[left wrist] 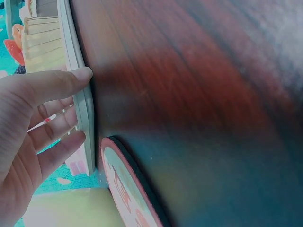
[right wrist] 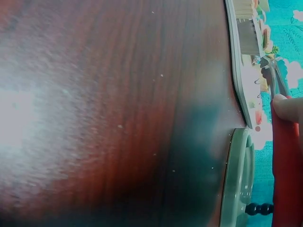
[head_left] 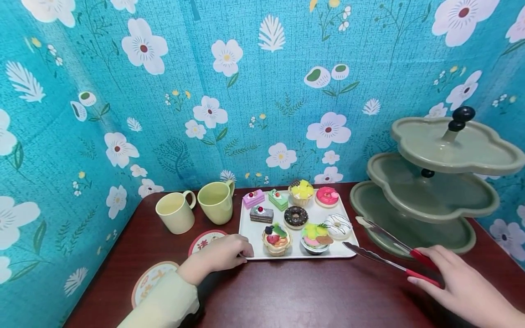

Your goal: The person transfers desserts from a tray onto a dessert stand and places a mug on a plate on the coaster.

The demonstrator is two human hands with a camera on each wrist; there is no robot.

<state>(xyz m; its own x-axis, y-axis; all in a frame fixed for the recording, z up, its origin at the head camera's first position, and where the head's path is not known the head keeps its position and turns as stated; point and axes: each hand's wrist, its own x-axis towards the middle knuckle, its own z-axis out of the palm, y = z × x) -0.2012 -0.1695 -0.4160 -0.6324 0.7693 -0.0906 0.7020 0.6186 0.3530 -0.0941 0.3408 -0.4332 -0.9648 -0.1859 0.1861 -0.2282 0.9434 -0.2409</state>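
A white tray (head_left: pixel 251 246) holds several small toy cakes, tarts and donuts. At its front left corner, my left hand (head_left: pixel 223 253) grips the rim; in the left wrist view the thumb (left wrist: pixel 83 74) lies against the tray edge (left wrist: pixel 85 118) with the other fingers curled by it. My right hand (head_left: pixel 455 278) holds metal tongs (head_left: pixel 385 260) by their red handles. The tongs' arms are spread, their tips just right of the tray, near the white striped donut (head_left: pixel 339 226) and the fruit-topped cup (head_left: pixel 315 238). In the right wrist view a red handle (right wrist: pixel 286 161) shows beside the thumb.
At the right stands a three-tiered green stand (head_left: pixel 430 187) with a black knob. A cream mug (head_left: pixel 175 214) and a green mug (head_left: pixel 216 203) stand left of the tray. Two round coasters (head_left: pixel 153 278) lie near my left forearm. A blue flowered cloth (head_left: pixel 254 91) hangs behind the table.
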